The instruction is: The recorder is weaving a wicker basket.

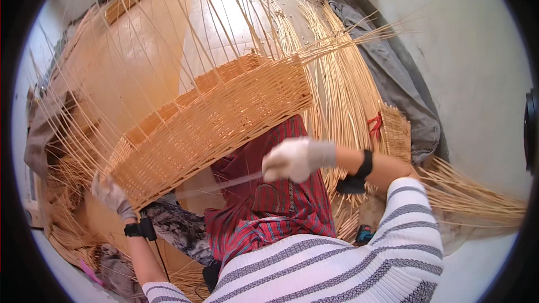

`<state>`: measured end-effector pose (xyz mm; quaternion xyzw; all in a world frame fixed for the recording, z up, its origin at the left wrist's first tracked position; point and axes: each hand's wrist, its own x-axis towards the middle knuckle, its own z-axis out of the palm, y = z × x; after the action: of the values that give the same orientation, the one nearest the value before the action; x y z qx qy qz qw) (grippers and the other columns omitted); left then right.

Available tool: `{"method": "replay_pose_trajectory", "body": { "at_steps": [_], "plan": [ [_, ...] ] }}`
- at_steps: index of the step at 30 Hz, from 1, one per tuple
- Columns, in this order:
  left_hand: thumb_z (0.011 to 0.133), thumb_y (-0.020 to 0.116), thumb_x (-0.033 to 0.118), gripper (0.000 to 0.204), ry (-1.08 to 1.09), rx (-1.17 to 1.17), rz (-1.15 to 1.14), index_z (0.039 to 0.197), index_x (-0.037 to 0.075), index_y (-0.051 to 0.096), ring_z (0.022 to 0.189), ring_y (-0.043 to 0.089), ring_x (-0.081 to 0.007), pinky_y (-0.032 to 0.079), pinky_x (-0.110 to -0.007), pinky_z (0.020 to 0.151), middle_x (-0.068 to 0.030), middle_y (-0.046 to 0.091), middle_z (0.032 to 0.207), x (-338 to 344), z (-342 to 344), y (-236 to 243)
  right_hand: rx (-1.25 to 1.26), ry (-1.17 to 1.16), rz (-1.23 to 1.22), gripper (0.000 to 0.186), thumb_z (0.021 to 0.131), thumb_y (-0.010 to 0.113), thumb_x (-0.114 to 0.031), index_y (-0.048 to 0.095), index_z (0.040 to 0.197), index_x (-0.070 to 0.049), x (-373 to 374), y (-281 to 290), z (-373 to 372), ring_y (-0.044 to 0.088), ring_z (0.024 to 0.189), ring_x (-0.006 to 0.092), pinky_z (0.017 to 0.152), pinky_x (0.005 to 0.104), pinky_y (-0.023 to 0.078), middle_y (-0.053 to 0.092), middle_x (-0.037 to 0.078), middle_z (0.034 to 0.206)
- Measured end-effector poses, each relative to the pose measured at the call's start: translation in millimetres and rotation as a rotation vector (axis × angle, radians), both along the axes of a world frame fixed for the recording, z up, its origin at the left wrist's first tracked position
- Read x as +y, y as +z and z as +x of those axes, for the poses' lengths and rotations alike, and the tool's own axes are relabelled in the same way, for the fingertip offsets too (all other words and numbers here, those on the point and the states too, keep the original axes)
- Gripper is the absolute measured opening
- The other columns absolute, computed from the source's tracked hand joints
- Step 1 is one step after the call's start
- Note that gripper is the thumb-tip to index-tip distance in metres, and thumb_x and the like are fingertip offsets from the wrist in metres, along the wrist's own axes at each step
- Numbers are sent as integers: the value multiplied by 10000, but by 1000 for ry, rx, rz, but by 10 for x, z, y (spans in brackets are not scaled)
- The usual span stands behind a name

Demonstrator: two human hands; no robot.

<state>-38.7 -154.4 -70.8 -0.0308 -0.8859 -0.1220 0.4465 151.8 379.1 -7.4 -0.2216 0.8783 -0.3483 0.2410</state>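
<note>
A long woven wicker basket [208,106] lies tilted across my lap, with long upright stakes sticking out of its rim. My left hand [112,194], in a pale glove, grips the basket's left end, fingers at its corner. My right hand [291,159], also gloved, is closed below the basket's right half on a long pale strand [216,185], which stretches leftward beneath the weave and is blurred, so its exact kind is unclear.
Long loose canes [342,67] lie in a bundle at right, beside a grey cloth [415,106] and a small woven panel [396,132] with red ties. More canes [76,185] are heaped at left. A wooden piece [129,3] rests near the far wall.
</note>
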Motion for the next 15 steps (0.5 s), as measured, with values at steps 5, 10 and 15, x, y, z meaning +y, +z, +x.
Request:
{"method": "replay_pose_trajectory", "body": {
  "at_steps": [5, 10, 15],
  "plan": [
    [923, 696, 128, 289, -559, -152, 31, 1211, 139, 703, 1298, 541, -330, 404, -462, 1111, -109, 647, 1297, 1799, 340, 413, -464, -75, -335, 410, 1061, 506, -400, 732, 1012, -61, -495, -605, 518, 702, 845, 190, 783, 353, 553, 753, 78, 917],
    [881, 705, 136, 322, -929, -214, -93, 1200, 173, 706, 1314, 542, -328, 360, -485, 1172, -67, 654, 1298, 3111, 457, 623, -517, -355, -478, 423, 1076, 495, -381, 728, 1006, -34, -483, -826, 813, 675, 790, 147, 740, 315, 551, 740, 63, 923],
    [884, 707, 163, 319, -1045, -228, -30, 1200, 201, 709, 1315, 542, -319, 341, -496, 1188, -67, 651, 1288, 3587, 662, 471, -543, -758, -884, 499, 1074, 495, -483, 693, 1096, -26, -368, -1014, 991, 615, 679, 107, 640, 261, 520, 637, 14, 801]
  ]
}}
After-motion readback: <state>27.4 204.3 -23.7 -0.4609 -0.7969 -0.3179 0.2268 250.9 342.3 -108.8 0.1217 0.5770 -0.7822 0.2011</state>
